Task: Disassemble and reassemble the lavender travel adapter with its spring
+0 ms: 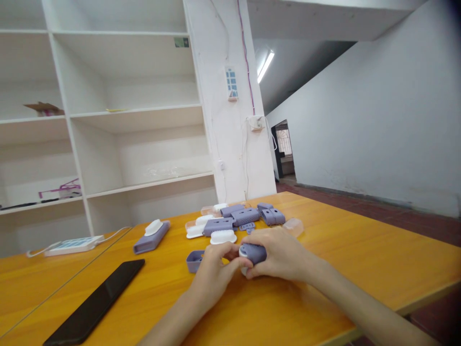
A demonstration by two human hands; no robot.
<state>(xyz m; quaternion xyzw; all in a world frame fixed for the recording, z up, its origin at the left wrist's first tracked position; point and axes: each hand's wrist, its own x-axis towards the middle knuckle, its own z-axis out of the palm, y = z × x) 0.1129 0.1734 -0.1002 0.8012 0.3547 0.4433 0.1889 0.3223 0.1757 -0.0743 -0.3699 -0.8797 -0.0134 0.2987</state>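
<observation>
Near the table's middle, both hands are closed around a small purple-and-white plastic piece with a rounded end. My right hand wraps it from above and the right. From the left, my left hand pinches its white end between thumb and fingers. Partly behind the left hand sits an open purple plastic box-shaped part. Just beyond the hands lies a white oval brush-like piece, beside purple rectangular sleeves and a flat purple strip with holes.
A clear plastic cap lies right of the pile. To the left are a purple sleeve with a white piece on top, a black phone-like slab and a white power strip with a cord. White shelves stand behind the wooden table.
</observation>
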